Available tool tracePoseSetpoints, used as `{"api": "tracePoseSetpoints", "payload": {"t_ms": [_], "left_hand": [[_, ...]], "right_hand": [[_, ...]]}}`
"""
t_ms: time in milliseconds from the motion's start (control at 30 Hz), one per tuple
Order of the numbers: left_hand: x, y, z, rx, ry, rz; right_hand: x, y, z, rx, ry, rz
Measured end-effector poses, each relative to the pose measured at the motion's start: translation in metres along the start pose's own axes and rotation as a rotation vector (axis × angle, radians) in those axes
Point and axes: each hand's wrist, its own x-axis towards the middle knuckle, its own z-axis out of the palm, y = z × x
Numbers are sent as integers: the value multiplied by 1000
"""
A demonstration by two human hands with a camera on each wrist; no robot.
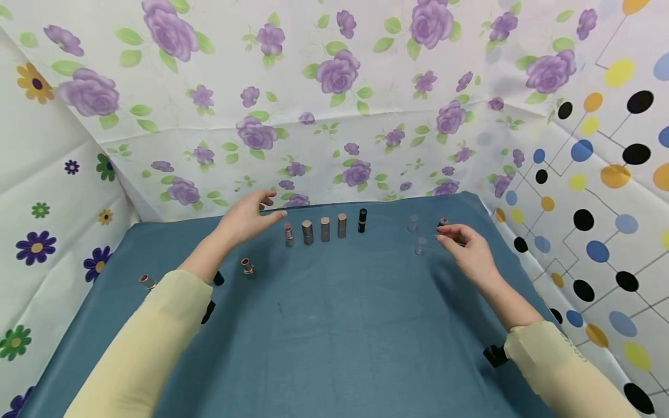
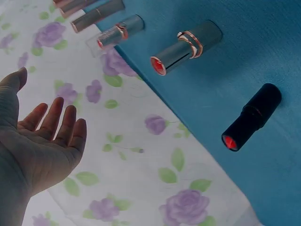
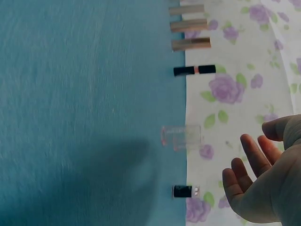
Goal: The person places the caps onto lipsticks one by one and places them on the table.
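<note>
My left hand (image 1: 248,216) hovers over the back left of the blue cloth, fingers loosely bent and nothing in them. Nearest it is a lipstick under a clear cap (image 1: 289,234), at the left end of a row. An uncapped lipstick with a red tip (image 1: 248,267) stands below that hand; in the left wrist view a black lipstick (image 2: 251,117) shows beyond it. My right hand (image 1: 468,251) is raised at the back right, holding nothing, its palm bare in the right wrist view. Close by its fingertips are a short dark lipstick (image 3: 183,191) and two clear caps (image 1: 420,246).
Three closed greyish lipstick tubes (image 1: 325,230) and a black tube (image 1: 362,221) stand along the back of the blue cloth (image 1: 334,337). Another uncapped lipstick (image 1: 148,282) stands far left, beside my sleeve. Floral sheeting (image 1: 334,128) rises behind; patterned sheets close both sides.
</note>
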Motion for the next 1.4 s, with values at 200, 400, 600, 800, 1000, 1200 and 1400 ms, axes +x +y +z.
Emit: {"api": "tracePoseSetpoints", "payload": {"t_ms": [200, 400, 600, 800, 1000, 1200, 1400], "left_hand": [[-16, 13, 3, 63, 73, 118], [-37, 29, 16, 110, 87, 216], [-55, 40, 37, 178, 92, 289], [-72, 40, 61, 213, 38, 324], [-89, 40, 86, 235, 5, 361], [-103, 43, 110, 208, -6, 335], [-111, 46, 133, 197, -15, 324]], "right_hand": [[9, 5, -4, -25, -5, 19], [16, 13, -3, -29, -7, 19], [23, 16, -1, -75, -14, 30], [30, 18, 3, -121, -35, 32], [35, 22, 9, -147, -66, 38], [36, 30, 17, -192, -136, 55], [36, 34, 28, -228, -189, 92]]}}
